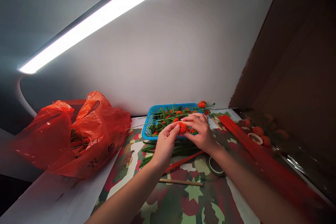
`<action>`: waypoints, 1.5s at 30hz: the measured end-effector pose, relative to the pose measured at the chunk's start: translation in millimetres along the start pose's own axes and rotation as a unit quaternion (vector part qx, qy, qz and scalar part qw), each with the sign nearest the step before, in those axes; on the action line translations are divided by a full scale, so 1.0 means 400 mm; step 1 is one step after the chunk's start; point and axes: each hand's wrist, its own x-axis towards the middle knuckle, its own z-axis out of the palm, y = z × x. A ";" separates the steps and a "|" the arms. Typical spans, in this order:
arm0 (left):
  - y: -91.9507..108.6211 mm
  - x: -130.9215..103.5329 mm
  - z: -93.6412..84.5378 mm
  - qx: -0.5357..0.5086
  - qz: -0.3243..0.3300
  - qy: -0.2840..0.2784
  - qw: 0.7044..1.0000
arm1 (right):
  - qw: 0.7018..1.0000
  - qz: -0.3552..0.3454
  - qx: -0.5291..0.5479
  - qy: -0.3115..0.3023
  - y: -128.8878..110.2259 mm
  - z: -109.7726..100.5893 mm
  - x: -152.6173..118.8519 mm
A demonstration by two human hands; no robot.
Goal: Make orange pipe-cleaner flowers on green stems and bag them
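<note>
An orange-red flower point(182, 128) is pinched between my two hands, above the front part of a blue plastic basket point(147, 126). My left hand point(168, 140) holds its left side with thumb and forefinger. Curled around its right side are the fingers of my right hand point(201, 133). The basket holds green stems and more orange-red flowers point(179, 113); one flower point(201, 104) stands at its back right edge. Green stems point(181, 148) lie just in front of the basket, partly behind my hands.
A red plastic bag point(102, 140) stands at the left. A wooden stick point(183, 182), a roll of dark tape point(215, 166) and red strips point(236, 131) lie on the patterned tabletop point(181, 206). A white tape roll point(255, 138) is at right. A lamp point(105, 21) hangs above.
</note>
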 end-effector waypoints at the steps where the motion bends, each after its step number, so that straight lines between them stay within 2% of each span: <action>1: 0.001 0.000 0.001 -0.001 0.006 0.002 1.000 | 1.000 0.001 0.005 0.004 -0.001 0.000 0.000; 9: -0.004 0.006 -0.007 0.043 0.024 -0.031 0.998 | 0.996 0.025 0.081 0.036 -0.004 0.005 0.003; 13: 0.005 0.006 -0.010 0.062 0.002 -0.021 0.998 | 0.994 0.027 0.094 0.040 -0.001 0.002 0.007; 15: 0.011 0.003 -0.009 0.070 -0.004 -0.035 0.997 | 0.994 0.029 0.094 0.037 -0.002 -0.001 0.009; 18: 0.016 -0.001 -0.009 0.083 0.020 -0.051 0.995 | 0.995 0.027 0.098 -0.004 -0.004 -0.009 0.013; 23: 0.018 -0.002 -0.011 0.152 0.075 -0.015 0.985 | 0.991 0.058 0.091 -0.082 0.004 -0.016 0.015; 29: 0.027 -0.013 -0.014 0.289 0.151 -0.036 0.945 | 0.986 0.054 0.083 -0.135 0.020 -0.021 0.010; 36: 0.040 -0.015 -0.019 0.355 0.228 -0.029 0.906 | 0.976 0.035 0.126 -0.173 0.013 -0.031 0.020; 40: 0.057 -0.007 -0.032 0.346 0.211 -0.058 0.912 | 0.976 0.031 0.114 -0.183 0.003 -0.037 0.024; 45: 0.079 0.023 -0.069 0.274 0.125 -0.173 0.938 | 0.972 0.029 0.088 -0.215 -0.017 -0.059 0.037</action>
